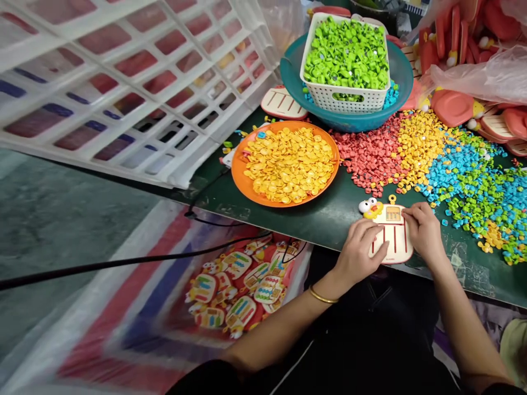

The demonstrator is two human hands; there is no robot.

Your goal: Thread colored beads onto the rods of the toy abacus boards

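A small cream toy board (391, 233) with red slots and a yellow duck head lies at the near edge of the dark green table (329, 219). My left hand (360, 252) rests on its left side, fingers curled over it. My right hand (422, 230) grips its right edge, thumb and fingers pinched near the top slot. Whether a bead sits in that pinch is hidden.
An orange plate (242, 181) of yellow discs sits left of the board. Loose red beads (370, 156), yellow beads (420, 140) and blue and green beads (477, 186) cover the table. A white basket of green pieces (346, 55) stands in a teal bowl (349, 120). Finished toys (239, 285) fill a bag below. A white crate (123, 82) stands left.
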